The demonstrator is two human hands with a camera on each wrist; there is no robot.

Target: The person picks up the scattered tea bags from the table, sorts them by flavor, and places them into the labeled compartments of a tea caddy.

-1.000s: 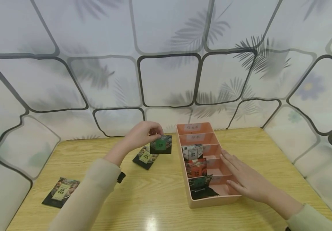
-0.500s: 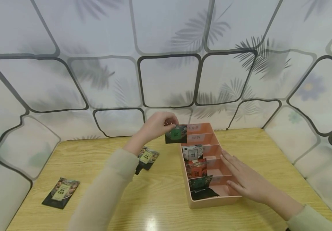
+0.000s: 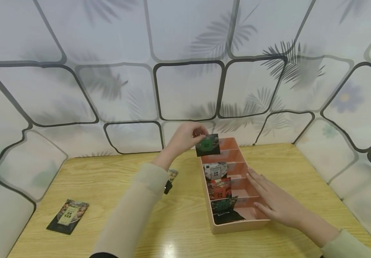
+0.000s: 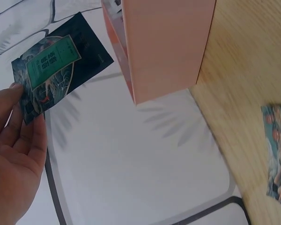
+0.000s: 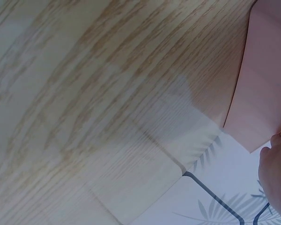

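My left hand [image 3: 187, 138] pinches a dark tea sachet with a green label [image 3: 207, 144] by its edge, over the far left corner of a pink divided box [image 3: 240, 225]. The left wrist view shows the same sachet [image 4: 61, 65] between thumb and fingers, beside the box's outer wall [image 4: 168, 47]. With fingers straight, my right hand [image 3: 276, 200] rests along the box's right rim. In the box, a white sachet [image 3: 215, 171], a red sachet [image 3: 219, 189] and dark green sachets [image 3: 224, 205] occupy the three nearer compartments; the two farthest have labelled dividers.
A sachet with a yellow-green label [image 3: 67, 216] lies on the wooden table [image 3: 179, 229] at the left. Another sachet [image 3: 172, 175] is partly hidden behind my left sleeve [image 3: 134, 211]. A patterned curtain [image 3: 185, 89] stands along the table's back edge.
My left hand has carried the green-labelled sachet to the right and farther back, from over the table to above the far end of the box. The right hand has stayed in place.
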